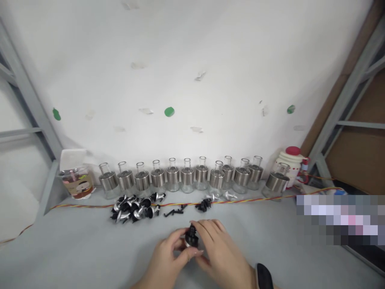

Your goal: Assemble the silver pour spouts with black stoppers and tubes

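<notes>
Low in the middle of the head view, a black bottle pourer with a silver rim is held between both hands. My left hand pinches it from the left, thumb near its lower edge. The fingers of my right hand close on its right side and top. Beyond my left hand lies a pile of black and silver pourers. Thin black pieces lie just past the hands, and small black parts are heaped to their right. Two silver spouts rest near the bottles.
A row of glass bottles with steel bands stands along the white wall. A plastic tub is at the left, a cream jar with a red lid at the right. A red-yellow cord crosses the grey table. A pixelated patch hides the right side.
</notes>
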`<act>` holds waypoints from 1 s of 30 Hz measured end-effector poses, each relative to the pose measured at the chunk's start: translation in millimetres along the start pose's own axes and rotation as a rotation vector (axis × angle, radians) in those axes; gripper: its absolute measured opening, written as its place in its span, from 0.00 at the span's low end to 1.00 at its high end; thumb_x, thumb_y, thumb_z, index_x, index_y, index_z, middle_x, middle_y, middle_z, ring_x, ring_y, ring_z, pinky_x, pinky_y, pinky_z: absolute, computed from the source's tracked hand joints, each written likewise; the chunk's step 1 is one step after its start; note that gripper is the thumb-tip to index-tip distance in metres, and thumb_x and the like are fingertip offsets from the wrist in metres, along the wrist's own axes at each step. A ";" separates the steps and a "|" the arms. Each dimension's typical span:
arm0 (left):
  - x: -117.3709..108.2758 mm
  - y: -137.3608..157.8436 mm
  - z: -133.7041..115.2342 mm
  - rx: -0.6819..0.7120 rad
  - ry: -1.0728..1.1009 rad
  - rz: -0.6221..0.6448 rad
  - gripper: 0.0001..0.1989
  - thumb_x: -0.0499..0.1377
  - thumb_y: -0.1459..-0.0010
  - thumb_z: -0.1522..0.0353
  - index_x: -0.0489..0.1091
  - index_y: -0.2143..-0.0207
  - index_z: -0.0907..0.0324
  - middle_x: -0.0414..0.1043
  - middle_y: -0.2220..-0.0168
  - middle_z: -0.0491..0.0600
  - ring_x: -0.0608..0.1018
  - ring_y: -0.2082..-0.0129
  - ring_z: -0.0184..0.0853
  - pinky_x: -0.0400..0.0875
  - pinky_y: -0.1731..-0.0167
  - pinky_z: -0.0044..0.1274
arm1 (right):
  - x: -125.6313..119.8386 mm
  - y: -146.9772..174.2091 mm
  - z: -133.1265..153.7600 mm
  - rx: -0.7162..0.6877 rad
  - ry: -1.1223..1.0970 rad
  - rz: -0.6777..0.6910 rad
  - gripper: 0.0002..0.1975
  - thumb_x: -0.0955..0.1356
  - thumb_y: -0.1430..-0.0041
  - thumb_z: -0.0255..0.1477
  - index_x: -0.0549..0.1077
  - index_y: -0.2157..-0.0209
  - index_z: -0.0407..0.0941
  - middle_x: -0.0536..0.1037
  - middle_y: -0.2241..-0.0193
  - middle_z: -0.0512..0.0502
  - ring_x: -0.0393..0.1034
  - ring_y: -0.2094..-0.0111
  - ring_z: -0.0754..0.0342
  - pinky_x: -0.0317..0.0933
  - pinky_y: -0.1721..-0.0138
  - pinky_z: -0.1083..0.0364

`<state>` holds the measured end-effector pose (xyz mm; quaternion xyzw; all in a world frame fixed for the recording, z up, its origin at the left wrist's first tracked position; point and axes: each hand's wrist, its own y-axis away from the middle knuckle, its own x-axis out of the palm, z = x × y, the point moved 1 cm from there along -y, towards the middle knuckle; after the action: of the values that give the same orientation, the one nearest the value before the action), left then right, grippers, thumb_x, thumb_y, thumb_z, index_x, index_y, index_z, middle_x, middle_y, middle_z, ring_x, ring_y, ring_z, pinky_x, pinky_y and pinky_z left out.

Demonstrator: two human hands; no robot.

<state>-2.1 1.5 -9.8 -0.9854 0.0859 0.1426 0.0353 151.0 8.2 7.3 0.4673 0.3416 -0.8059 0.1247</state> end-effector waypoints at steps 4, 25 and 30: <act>-4.0 3.7 -4.5 0.162 -0.163 0.096 0.21 0.56 0.48 0.65 0.62 0.51 0.58 0.74 0.61 0.49 0.74 0.63 0.36 0.66 0.61 0.23 | -3.8 1.0 -0.5 0.011 0.031 -0.010 0.21 0.64 0.53 0.19 0.64 0.54 0.41 0.70 0.62 0.42 0.61 0.61 0.47 0.55 0.57 0.48; -13.8 4.1 -23.1 0.449 -0.877 0.295 0.19 0.53 0.50 0.53 0.63 0.64 0.58 0.67 0.65 0.49 0.70 0.66 0.38 0.65 0.68 0.27 | -6.0 4.5 7.5 0.008 0.107 0.182 0.12 0.69 0.53 0.37 0.67 0.72 0.44 0.72 0.72 0.48 0.64 0.69 0.51 0.53 0.61 0.52; -17.0 1.9 -24.0 0.461 -0.968 0.236 0.23 0.51 0.50 0.52 0.61 0.60 0.60 0.67 0.63 0.52 0.70 0.64 0.40 0.63 0.66 0.28 | -5.5 4.8 7.6 0.016 0.049 0.158 0.13 0.66 0.48 0.33 0.65 0.61 0.43 0.73 0.67 0.46 0.65 0.66 0.51 0.51 0.60 0.52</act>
<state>-11.9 0.2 18.0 -0.7577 0.1987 0.5601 0.2698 151.3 -1.0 12.4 0.5133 0.3000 -0.7847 0.1755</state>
